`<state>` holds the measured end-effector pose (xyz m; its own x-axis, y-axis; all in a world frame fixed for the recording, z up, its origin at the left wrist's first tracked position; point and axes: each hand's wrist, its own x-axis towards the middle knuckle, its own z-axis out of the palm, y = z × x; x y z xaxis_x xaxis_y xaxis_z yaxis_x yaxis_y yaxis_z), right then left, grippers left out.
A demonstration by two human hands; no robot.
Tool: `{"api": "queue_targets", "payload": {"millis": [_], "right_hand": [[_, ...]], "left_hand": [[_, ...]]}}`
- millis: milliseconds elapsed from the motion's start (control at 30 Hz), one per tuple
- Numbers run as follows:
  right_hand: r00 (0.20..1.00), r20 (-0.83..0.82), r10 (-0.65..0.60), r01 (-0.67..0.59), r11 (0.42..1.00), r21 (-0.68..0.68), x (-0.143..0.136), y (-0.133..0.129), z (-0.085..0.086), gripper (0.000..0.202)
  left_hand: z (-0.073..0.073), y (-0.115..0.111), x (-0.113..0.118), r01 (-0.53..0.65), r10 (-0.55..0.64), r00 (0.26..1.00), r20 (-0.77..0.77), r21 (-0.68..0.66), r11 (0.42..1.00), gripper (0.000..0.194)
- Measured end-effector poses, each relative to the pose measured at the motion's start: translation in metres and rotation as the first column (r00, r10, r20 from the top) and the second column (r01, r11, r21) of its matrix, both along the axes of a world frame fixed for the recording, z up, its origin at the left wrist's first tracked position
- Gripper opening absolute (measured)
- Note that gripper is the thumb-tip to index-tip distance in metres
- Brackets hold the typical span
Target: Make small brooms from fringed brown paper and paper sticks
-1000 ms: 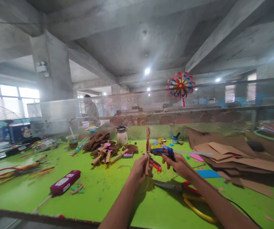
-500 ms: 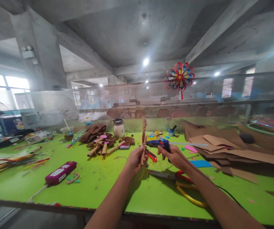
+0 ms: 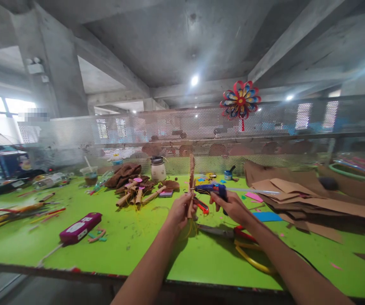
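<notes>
My left hand (image 3: 182,208) is closed around a narrow upright piece of rolled brown paper (image 3: 191,171) with a ragged edge, yellow string hanging below it. In my right hand (image 3: 229,206) is a blue hot glue gun (image 3: 212,190), its nozzle pointing left at the paper piece. A clear glue stick (image 3: 252,191) sticks out of the gun's back. Just behind my left fingers lies a red utility knife (image 3: 202,206). Beneath my right forearm rest large scissors (image 3: 252,254) with red and yellow handles, partly covered by the arm.
A purple power strip (image 3: 80,228) lies left on the green table (image 3: 131,254). Rolled paper tubes (image 3: 139,195) are heaped behind my left hand, near a white jar (image 3: 158,170). Brown paper sheets (image 3: 296,197) pile up at right. A black cord (image 3: 306,258) trails from under my right arm.
Both hands keep nearly the same pose, with the nozzle still close to the paper piece. The view has shifted very slightly, and a blurred figure behind the partition at left has moved left.
</notes>
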<state>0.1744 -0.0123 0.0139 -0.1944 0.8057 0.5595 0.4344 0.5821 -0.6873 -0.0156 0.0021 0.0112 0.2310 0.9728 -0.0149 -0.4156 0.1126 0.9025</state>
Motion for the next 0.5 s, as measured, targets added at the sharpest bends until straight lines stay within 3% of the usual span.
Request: {"api": "queue_targets", "payload": {"millis": [233,367,500], "right_hand": [[1.0,0.011,0.006,-0.005,1.0,-0.028,0.0,0.0,0.001,0.045],[1.0,0.009,-0.013,0.013,1.0,0.008,0.002,0.001,0.002,0.045],[0.992,-0.029,-0.125,0.125,0.992,0.026,0.008,0.01,-0.001,0.047]], "left_hand": [[-0.001,0.003,-0.002,0.024,-0.022,0.998,0.055,-0.039,0.999,0.013],[0.001,0.006,-0.004,-0.02,0.02,0.997,0.076,-0.007,1.0,0.012],[0.001,0.007,-0.005,-0.044,0.043,0.994,0.1,0.003,0.999,0.013]]}}
